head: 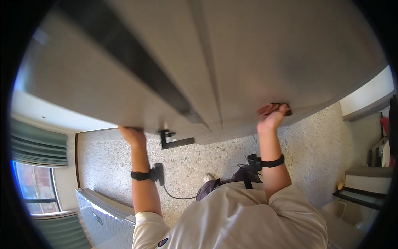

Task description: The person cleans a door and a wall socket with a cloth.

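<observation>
A tall grey-beige door [264,56] fills the upper view, with a dark strip [133,59] and a thin groove running along its face. My right hand [272,119] presses a folded reddish-brown cloth [270,109] against the door, fingers around it. My left hand [133,136] is raised to the door near its edge, and its fingers are mostly hidden. Between my hands, closer to the left one, a black lever handle [177,143] sticks out from the door. Black straps with small devices circle both my forearms.
Speckled terrazzo flooring [186,168] lies below the door. To the left, a plastic-wrapped mattress [107,218] stands near a window [37,183] with green shades [40,143]. Black-edged furniture [357,197] is on the right. A cable [177,196] hangs from my left forearm device.
</observation>
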